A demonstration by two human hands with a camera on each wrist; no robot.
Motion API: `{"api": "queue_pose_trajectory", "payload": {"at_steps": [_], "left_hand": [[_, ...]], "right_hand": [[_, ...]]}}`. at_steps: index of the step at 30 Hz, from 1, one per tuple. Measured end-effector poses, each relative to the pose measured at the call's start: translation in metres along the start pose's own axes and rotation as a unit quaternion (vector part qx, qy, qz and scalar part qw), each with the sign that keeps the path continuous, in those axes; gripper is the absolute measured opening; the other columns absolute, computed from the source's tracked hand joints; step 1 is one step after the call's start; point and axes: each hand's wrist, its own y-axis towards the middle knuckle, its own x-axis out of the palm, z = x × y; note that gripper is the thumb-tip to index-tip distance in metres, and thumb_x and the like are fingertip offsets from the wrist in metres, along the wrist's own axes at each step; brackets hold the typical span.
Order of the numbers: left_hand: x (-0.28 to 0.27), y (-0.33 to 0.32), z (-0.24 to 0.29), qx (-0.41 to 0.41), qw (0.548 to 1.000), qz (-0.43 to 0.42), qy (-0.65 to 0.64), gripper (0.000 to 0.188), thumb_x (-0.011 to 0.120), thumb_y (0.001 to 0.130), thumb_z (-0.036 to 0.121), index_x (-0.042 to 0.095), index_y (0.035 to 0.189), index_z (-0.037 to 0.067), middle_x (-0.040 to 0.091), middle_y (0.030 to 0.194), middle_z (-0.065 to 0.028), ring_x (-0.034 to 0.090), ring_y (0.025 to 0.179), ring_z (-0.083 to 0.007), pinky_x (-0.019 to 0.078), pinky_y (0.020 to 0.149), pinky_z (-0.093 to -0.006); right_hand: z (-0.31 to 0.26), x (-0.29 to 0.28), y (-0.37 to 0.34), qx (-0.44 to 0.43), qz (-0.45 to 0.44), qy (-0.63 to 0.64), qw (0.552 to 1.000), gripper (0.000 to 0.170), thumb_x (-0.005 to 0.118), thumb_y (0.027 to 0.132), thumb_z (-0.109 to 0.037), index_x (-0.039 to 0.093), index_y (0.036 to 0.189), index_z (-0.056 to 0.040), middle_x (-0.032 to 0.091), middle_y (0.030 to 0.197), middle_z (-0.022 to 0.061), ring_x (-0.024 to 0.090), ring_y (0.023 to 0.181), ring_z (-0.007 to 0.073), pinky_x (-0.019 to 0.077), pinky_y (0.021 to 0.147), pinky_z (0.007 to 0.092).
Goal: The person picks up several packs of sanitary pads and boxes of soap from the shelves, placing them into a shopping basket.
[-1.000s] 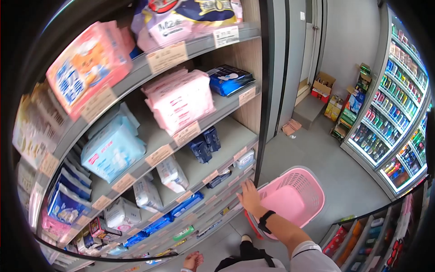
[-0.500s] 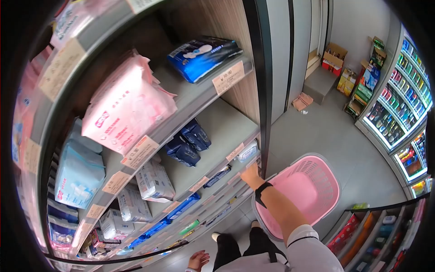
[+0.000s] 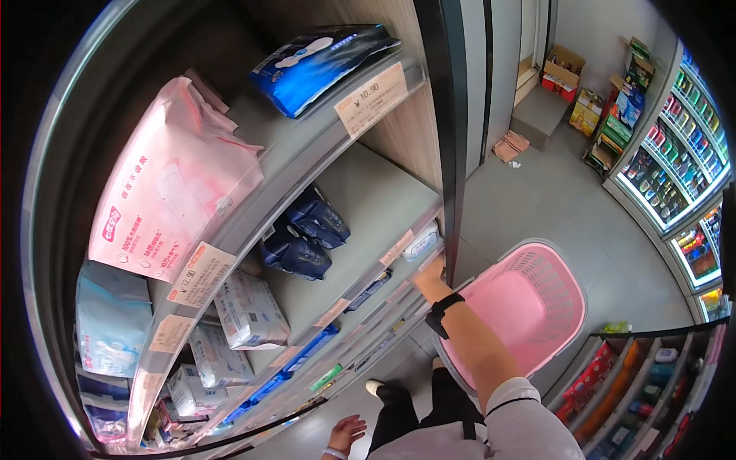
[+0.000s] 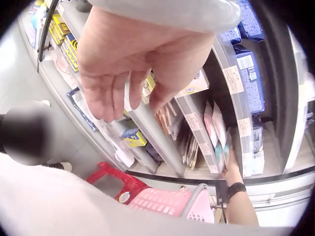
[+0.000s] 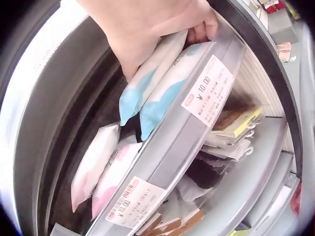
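Note:
In the right wrist view my right hand point(image 5: 152, 24) reaches into a low shelf, thumb and fingers around two upright white-and-blue packs point(image 5: 172, 73). White-and-pink packs point(image 5: 96, 162) stand beside them, untouched. The head view shows the right hand point(image 3: 431, 277) partly hidden by the shelf edge, with the pink basket point(image 3: 529, 307) hanging by that forearm. My left hand point(image 3: 347, 433) hangs near the body with relaxed fingers, holding nothing; it also fills the top of the left wrist view point(image 4: 138, 59).
Shelves with price tags point(image 3: 372, 98) rise on the left, holding a large pink pack point(image 3: 172, 184) and a blue pack point(image 3: 322, 65). A dark shelf post stands beside the right hand. Beyond are cartons point(image 3: 563, 69) and a drinks cooler point(image 3: 675, 153); a low rack point(image 3: 613, 383) is at right.
The right hand has moved from above the basket's near side in to the lower shelf, its fingers now around packs. The view has come closer to the shelves. The left hand stays low, empty.

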Motion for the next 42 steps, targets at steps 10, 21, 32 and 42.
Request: {"api": "queue_pose_trajectory", "payload": {"at_steps": [10, 21, 32, 42], "left_hand": [[-0.013, 0.008, 0.007, 0.020, 0.999, 0.011, 0.022, 0.034, 0.055, 0.086, 0.020, 0.050, 0.114, 0.002, 0.060, 0.102, -0.0145, 0.059, 0.095, -0.0269, 0.0480, 0.081, -0.0371], [0.002, 0.027, 0.037, 0.038, 0.998, -0.014, 0.051, 0.031, 0.055, 0.085, 0.018, 0.052, 0.113, 0.003, 0.061, 0.100, -0.0117, 0.060, 0.091, -0.0219, 0.0484, 0.076, -0.0325], [0.039, 0.042, 0.072, 0.077, 0.990, -0.055, 0.101, 0.032, 0.056, 0.086, 0.021, 0.053, 0.114, 0.005, 0.062, 0.100, -0.0096, 0.060, 0.089, -0.0176, 0.0476, 0.075, -0.0295], [0.132, 0.026, 0.123, 0.179, 0.945, -0.226, 0.157, 0.055, 0.062, 0.084, 0.023, 0.036, 0.130, 0.007, 0.052, 0.119, -0.0111, 0.050, 0.109, -0.0188, 0.0415, 0.090, -0.0305]], "right_hand": [[0.053, 0.042, 0.029, -0.078, -0.062, 0.102, 0.990, 0.064, 0.049, 0.080, -0.048, 0.038, 0.131, -0.0115, 0.038, 0.135, 0.0121, 0.038, 0.122, 0.0288, 0.0339, 0.099, 0.0363], [0.040, -0.028, -0.025, 0.029, 0.004, 0.285, 0.958, 0.068, 0.069, 0.063, -0.045, 0.051, 0.111, -0.0003, 0.060, 0.099, 0.0250, 0.057, 0.094, 0.0388, 0.0460, 0.081, 0.0419], [0.041, -0.071, -0.051, 0.062, -0.064, 0.234, 0.968, 0.066, 0.071, 0.058, -0.048, 0.058, 0.097, 0.0035, 0.063, 0.090, 0.0223, 0.061, 0.088, 0.0357, 0.0471, 0.076, 0.0384], [0.074, -0.150, -0.124, 0.082, -0.235, 0.498, 0.831, 0.051, 0.071, 0.070, -0.029, 0.057, 0.108, 0.0015, 0.063, 0.096, 0.0124, 0.061, 0.085, 0.0204, 0.0471, 0.075, 0.0313]]}}
